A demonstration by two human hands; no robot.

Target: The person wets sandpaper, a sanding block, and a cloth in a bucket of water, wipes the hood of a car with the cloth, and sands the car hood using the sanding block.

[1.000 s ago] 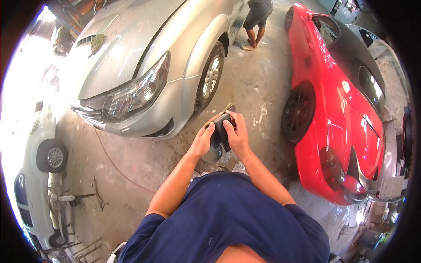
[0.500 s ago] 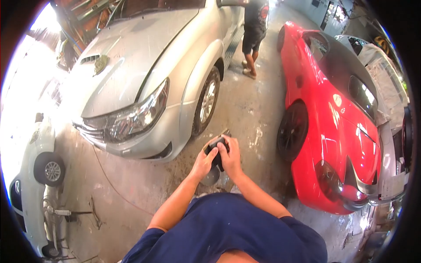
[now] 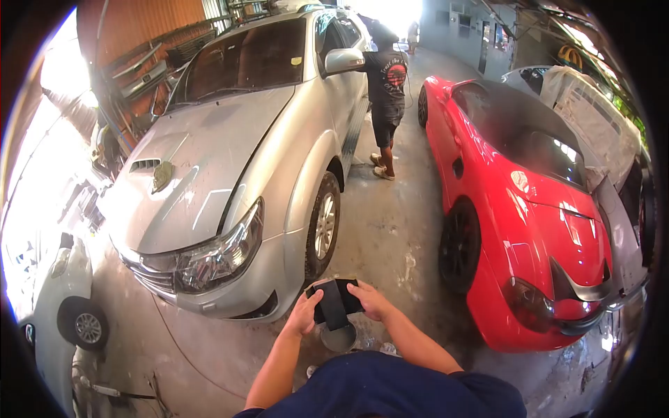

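Observation:
Both my hands are in front of me at the lower middle, pinching a black sheet that looks like sandpaper (image 3: 336, 306). My left hand (image 3: 304, 313) grips its left end with the thumb on top. My right hand (image 3: 369, 301) grips the right end the same way. A dark strip hangs from the middle of the sheet, and a thin tan edge shows along its top. I cannot tell whether anything lies under it. Just below is a round grey container (image 3: 339, 338), partly covered by the strip.
A silver SUV (image 3: 279, 160) stands to the left, with a crumpled greenish cloth (image 3: 162, 177) on its hood. On the right is a red sports car (image 3: 516, 209). Another person (image 3: 387, 90) stands beside the SUV. A thin hose (image 3: 174, 338) runs over the floor at left.
My hands have moved apart and lower in view, and the black sheet is now spread between them. The view has tilted up, showing more of the cars and the other person.

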